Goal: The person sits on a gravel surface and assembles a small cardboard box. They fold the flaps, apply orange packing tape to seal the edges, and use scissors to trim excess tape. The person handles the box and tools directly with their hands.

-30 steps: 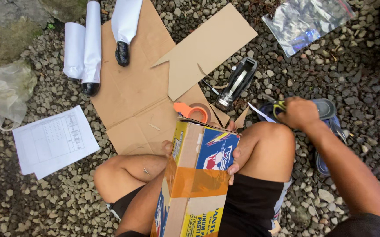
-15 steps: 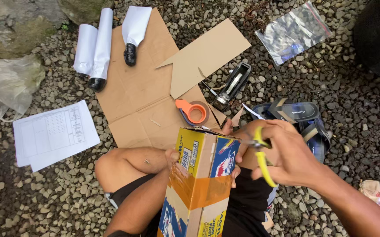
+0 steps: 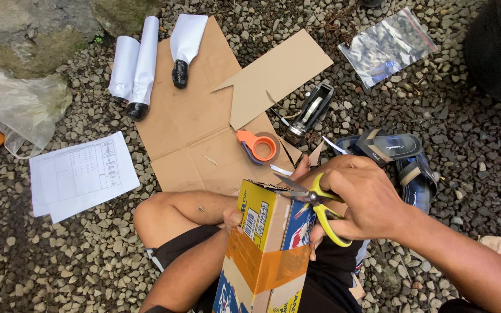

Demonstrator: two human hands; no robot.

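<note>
Whereas the right hand (image 3: 366, 200) earlier groped by two sandals (image 3: 401, 159), it now gripped one pair of scissors (image 3: 314, 203) at one box (image 3: 265, 249), lower centre, left hand (image 3: 233, 219) clasping it.

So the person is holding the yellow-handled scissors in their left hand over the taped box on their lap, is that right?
Not quite: the yellow-handled scissors are in the right hand, not the left. The head view shows this. The left hand steadies the side of the taped box on the person's lap, with the scissors over the box's top edge.
</note>
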